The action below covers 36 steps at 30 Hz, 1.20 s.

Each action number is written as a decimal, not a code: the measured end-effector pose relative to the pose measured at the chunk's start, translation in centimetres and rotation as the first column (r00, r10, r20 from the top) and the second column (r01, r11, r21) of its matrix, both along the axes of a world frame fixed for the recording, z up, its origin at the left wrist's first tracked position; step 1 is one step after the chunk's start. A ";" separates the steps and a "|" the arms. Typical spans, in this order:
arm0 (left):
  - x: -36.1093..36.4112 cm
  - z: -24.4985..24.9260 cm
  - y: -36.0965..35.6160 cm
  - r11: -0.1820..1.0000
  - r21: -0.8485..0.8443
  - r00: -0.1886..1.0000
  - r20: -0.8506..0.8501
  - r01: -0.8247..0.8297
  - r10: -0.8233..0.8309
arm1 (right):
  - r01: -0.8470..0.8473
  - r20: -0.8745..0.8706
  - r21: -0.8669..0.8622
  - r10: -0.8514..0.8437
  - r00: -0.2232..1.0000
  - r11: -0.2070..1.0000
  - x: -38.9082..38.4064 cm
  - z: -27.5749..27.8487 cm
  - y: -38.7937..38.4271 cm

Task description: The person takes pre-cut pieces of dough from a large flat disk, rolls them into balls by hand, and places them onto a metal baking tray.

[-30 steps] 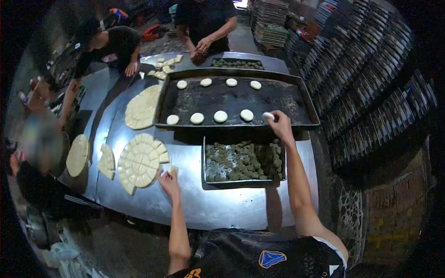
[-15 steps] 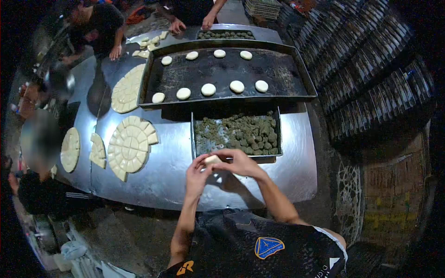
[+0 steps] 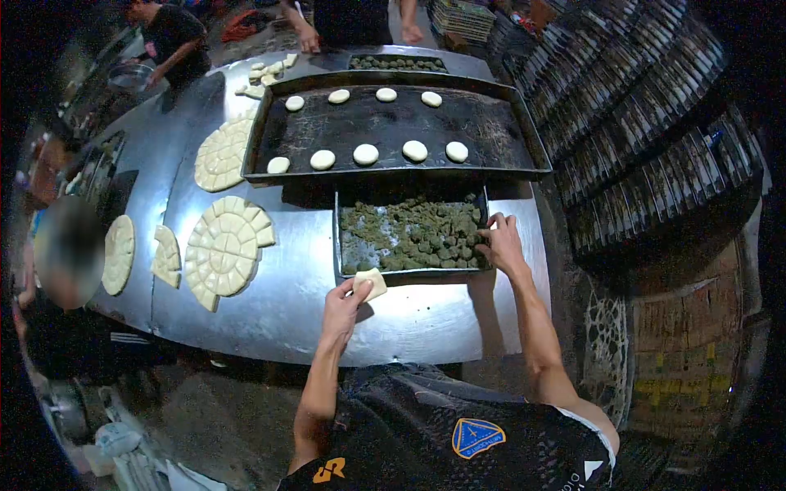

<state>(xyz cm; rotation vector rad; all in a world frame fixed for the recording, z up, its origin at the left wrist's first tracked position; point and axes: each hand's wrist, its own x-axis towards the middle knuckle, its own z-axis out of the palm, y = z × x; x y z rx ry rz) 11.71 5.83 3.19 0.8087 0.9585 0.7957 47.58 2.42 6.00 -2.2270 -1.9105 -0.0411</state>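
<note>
My left hand point(image 3: 337, 315) pinches a flattened square of dough point(image 3: 371, 285) by its left side, at the front left corner of a metal filling tray point(image 3: 409, 276). In that tray lies a crumbly greenish-brown filling point(image 3: 385, 221), with several rolled filling balls point(image 3: 446, 252) crowded to the right. Over the tray's right rim reaches my right hand point(image 3: 503, 244), its bent fingers apart and their tips beside the outermost balls. I see nothing held in it, though the fingertips are partly hidden.
Beyond the filling stands a large dark baking tray point(image 3: 393, 123) with several round white dough pieces point(image 3: 366, 155). Cut dough rounds point(image 3: 229, 250) lie on the metal table point(image 3: 303, 327) at left. Stacked trays point(image 3: 647, 123) rise at right. A co-worker point(image 3: 352, 20) stands across the table.
My hands have parted. The left keeps the dough, now showing flat, while the right has let go of it and moved right to the filling tray's edge. The co-worker's hands across the table have spread apart.
</note>
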 end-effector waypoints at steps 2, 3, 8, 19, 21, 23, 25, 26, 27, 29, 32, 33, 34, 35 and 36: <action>0.5 0.4 0.3 0.998 -0.057 0.999 0.036 -0.020 0.022 | -0.040 -0.031 -0.003 0.040 0.999 0.999 0.6 -1.0 0.2; 0.9 0.6 0.4 0.995 -0.095 0.996 0.082 -0.023 0.031 | -0.050 -0.028 -0.006 0.050 0.998 0.999 0.4 -0.9 0.2; 2.7 1.4 0.4 0.987 -0.158 0.988 0.156 0.012 0.013 | -0.010 -0.567 0.157 0.098 0.818 0.987 -5.7 0.7 0.5; 1.1 2.9 0.1 0.989 -0.146 0.979 0.202 0.004 0.026 | -0.428 -0.717 0.127 0.381 0.584 0.895 -15.2 2.7 0.8; 1.0 2.8 0.2 0.989 -0.138 0.969 0.245 0.050 -0.015 | -0.420 -0.784 0.154 0.369 0.499 0.894 -16.0 2.3 1.0; 1.1 2.1 0.2 0.996 -0.091 0.970 0.243 0.014 0.009 | -0.444 -0.694 0.273 0.494 0.524 0.854 -16.4 1.8 1.6; 1.1 2.0 -0.1 0.999 0.026 0.984 0.177 -0.025 0.020 | -0.431 -0.736 0.230 0.446 0.509 0.873 -16.8 3.2 1.9; 1.0 1.9 -0.2 0.999 0.026 0.984 0.176 -0.032 0.027 | -0.412 -0.777 0.181 0.387 0.496 0.893 -17.1 3.9 2.0; 0.7 1.7 -0.4 0.973 0.231 0.998 -0.064 0.017 -0.002 | -0.294 -0.802 0.242 0.362 0.476 0.925 -18.0 4.1 2.0; 0.4 1.6 -0.9 0.907 0.408 0.953 -0.303 0.104 0.027 | -0.349 -0.748 0.253 0.412 0.521 0.902 -18.6 5.0 1.7; -1.0 1.3 -1.8 0.935 0.351 0.989 0.119 0.046 -0.093 | -0.452 -0.652 0.267 0.505 0.565 0.851 -18.5 5.0 2.2; -2.3 3.0 -1.5 0.979 0.178 0.972 0.196 0.097 -0.132 | -0.431 -0.727 0.246 0.459 0.511 0.868 -18.5 5.0 2.3; -2.4 3.6 -1.8 0.993 0.120 0.957 0.288 -0.004 -0.030 | -0.409 -0.795 0.225 0.409 0.448 0.885 -18.8 5.0 2.5; -2.7 4.0 -2.1 0.998 0.064 0.942 0.336 -0.014 -0.008 | -0.431 -0.781 0.230 0.429 0.454 0.873 -19.2 5.2 2.5; -2.9 4.3 -2.5 1.000 0.006 0.923 0.383 -0.025 0.020 | -0.441 -0.785 0.226 0.430 0.445 0.869 -19.9 6.0 2.3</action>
